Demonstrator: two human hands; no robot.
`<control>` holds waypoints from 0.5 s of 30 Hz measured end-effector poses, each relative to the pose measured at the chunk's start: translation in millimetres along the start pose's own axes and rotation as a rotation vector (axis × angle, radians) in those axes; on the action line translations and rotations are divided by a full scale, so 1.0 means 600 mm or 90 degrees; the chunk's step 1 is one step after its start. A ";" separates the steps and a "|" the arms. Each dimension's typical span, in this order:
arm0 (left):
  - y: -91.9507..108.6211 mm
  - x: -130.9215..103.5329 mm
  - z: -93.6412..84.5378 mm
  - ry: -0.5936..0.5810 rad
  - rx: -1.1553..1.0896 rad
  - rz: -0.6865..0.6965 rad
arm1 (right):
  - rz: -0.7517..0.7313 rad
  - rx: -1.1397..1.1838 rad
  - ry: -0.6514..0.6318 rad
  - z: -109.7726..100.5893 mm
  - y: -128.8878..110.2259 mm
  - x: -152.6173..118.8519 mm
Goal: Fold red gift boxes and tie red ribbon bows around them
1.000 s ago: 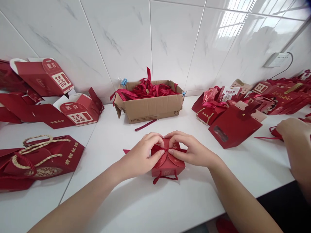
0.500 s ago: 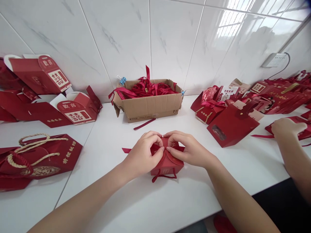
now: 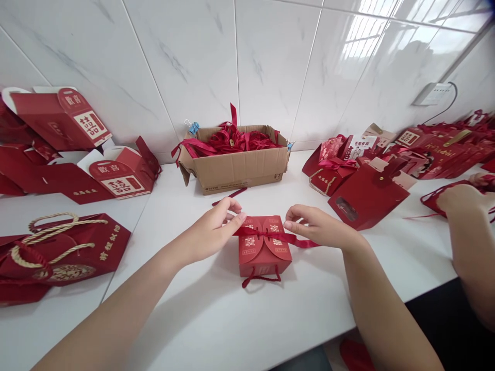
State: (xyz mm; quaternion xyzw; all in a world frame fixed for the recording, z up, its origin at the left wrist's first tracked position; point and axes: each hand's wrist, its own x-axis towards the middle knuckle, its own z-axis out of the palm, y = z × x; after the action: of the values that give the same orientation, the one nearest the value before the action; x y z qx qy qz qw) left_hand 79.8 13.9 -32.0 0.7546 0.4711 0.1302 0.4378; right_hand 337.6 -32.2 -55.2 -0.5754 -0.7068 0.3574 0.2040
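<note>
A small red gift box (image 3: 264,256) with gold lettering and rounded top flaps sits on the table before me. A dark red ribbon (image 3: 282,236) runs through slots across its lid; its right tail trails beneath my right hand. My left hand (image 3: 216,226) hovers at the lid's left edge, fingers loosely curled and apart, with part of the ribbon's left tail hidden behind it. My right hand (image 3: 317,225) is just off the right edge, its thumb and fingers apart. A red cord handle (image 3: 263,280) hangs on the box's near side.
A cardboard box (image 3: 243,167) full of red ribbons stands by the wall, a loose ribbon strip (image 3: 230,196) before it. Red gift boxes (image 3: 126,178) are on the left; more red bags (image 3: 367,198) are on the right. Another person's hand (image 3: 466,201) works at far right.
Both my hands have parted from their pinch at the middle of the lid, one to each side. The lid and ribbon now show. The other person's hand has shifted slightly.
</note>
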 end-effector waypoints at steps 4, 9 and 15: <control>-0.002 0.015 0.004 -0.006 -0.006 -0.058 | 0.077 0.027 -0.141 -0.002 0.008 0.006; -0.006 0.018 -0.001 0.023 0.036 -0.122 | 0.071 0.087 -0.210 -0.007 0.000 0.005; -0.006 -0.001 -0.012 -0.005 0.164 -0.052 | 0.058 0.169 -0.149 -0.004 -0.006 0.008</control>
State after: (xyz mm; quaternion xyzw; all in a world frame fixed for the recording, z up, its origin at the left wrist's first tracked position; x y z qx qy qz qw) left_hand 72.7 18.0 -30.4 0.7851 0.5127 0.0482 0.3441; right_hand 335.5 -27.3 -51.3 -0.5291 -0.6457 0.5209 0.1784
